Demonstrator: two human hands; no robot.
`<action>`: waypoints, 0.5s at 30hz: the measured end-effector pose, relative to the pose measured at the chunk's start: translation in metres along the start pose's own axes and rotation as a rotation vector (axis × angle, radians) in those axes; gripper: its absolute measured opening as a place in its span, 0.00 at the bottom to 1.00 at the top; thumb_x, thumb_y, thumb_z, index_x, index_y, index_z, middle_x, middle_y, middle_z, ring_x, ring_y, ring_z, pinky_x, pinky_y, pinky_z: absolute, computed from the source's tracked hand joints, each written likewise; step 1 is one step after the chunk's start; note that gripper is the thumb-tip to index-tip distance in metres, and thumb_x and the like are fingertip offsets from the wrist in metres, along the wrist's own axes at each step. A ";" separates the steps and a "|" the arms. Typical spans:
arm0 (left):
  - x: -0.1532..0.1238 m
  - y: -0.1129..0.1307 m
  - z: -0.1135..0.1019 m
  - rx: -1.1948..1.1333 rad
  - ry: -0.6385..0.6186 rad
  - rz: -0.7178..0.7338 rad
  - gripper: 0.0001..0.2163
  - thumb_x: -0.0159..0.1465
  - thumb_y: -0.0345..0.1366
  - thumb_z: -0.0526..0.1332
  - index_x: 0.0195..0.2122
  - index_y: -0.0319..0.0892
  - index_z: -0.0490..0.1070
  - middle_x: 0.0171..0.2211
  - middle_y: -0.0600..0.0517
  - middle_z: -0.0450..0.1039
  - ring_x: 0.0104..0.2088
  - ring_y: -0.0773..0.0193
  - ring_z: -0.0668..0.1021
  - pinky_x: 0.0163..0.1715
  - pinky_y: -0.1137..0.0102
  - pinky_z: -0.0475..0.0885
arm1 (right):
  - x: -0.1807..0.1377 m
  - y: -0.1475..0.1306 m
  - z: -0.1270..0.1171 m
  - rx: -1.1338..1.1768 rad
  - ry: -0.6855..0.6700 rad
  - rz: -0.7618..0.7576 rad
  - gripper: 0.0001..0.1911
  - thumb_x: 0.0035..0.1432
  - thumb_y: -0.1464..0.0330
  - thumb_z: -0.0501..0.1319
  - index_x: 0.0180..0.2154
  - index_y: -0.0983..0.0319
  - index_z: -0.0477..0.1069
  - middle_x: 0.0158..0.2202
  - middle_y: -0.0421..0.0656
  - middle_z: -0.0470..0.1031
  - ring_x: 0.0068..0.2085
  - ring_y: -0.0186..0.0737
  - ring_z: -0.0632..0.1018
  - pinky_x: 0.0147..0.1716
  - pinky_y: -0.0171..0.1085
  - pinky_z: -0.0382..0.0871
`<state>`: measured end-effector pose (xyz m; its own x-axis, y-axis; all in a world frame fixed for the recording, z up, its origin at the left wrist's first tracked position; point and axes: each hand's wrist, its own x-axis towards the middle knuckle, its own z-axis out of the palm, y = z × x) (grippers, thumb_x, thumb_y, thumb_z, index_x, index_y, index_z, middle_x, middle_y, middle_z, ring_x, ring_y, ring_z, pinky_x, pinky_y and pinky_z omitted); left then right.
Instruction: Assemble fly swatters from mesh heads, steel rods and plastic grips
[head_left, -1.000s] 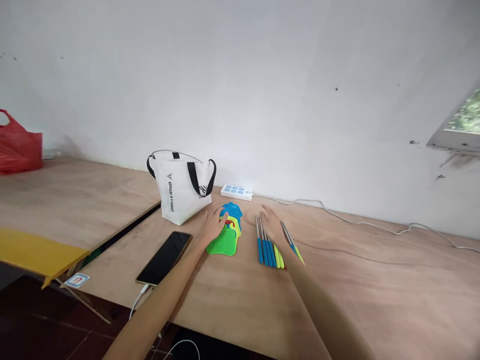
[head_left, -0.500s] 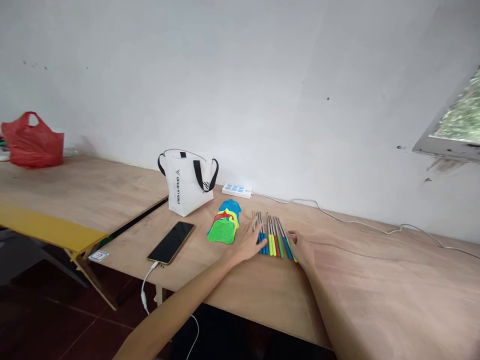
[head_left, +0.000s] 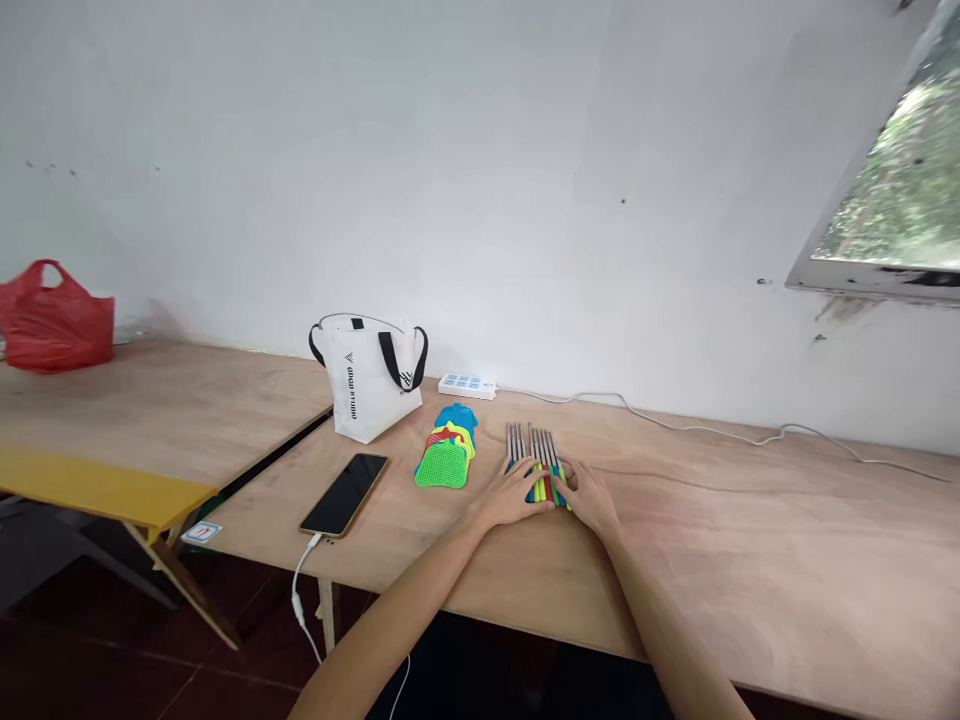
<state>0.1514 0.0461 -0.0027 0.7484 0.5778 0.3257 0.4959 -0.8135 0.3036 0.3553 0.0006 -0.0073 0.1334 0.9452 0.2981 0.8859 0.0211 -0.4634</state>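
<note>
A row of slim metal rods with coloured handles (head_left: 547, 484) lies side by side on the wooden table, their metal ends (head_left: 541, 440) toward the wall. The handles are blue, yellow, red and green. My left hand (head_left: 517, 490) rests over the left part of the row, fingers stretched apart across the handles. At the right edge of the row, my right hand (head_left: 589, 490) touches the outer handles, its fingers apart. Some handles are partly hidden under both hands. Left of them lies an overlapping stack of perforated plastic swatter heads (head_left: 442, 465), green on top, with red, yellow and blue behind.
A phone (head_left: 345, 495) on a white cable lies left of the swatter heads. Behind it stands a white bag (head_left: 375, 380) with black handles. A white power strip (head_left: 466, 385) sits by the wall, its cord (head_left: 697, 428) running right. A red plastic bag (head_left: 60, 320) stands on the far-left table.
The rods are closer together now, in a tighter row. My right hand has moved left against them, and my left hand reaches further over the handles. The camera view has shifted slightly.
</note>
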 end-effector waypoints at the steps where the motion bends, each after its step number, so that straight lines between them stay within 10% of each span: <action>1: 0.000 0.000 -0.001 -0.004 -0.006 0.008 0.29 0.67 0.56 0.60 0.65 0.47 0.64 0.67 0.44 0.61 0.69 0.50 0.61 0.70 0.49 0.48 | 0.000 -0.002 0.000 -0.013 -0.013 0.003 0.24 0.64 0.59 0.56 0.60 0.54 0.66 0.55 0.45 0.75 0.57 0.47 0.74 0.55 0.44 0.64; 15: -0.004 0.006 -0.005 -0.009 0.064 -0.001 0.23 0.64 0.52 0.64 0.57 0.49 0.70 0.63 0.46 0.66 0.66 0.50 0.65 0.70 0.46 0.44 | 0.022 -0.017 -0.003 -0.184 -0.210 0.174 0.31 0.58 0.60 0.61 0.61 0.62 0.62 0.58 0.56 0.71 0.57 0.54 0.75 0.52 0.46 0.67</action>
<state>0.1494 0.0394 0.0028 0.7181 0.5820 0.3815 0.4928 -0.8124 0.3118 0.3445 0.0196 0.0095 0.2124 0.9764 0.0398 0.9256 -0.1880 -0.3284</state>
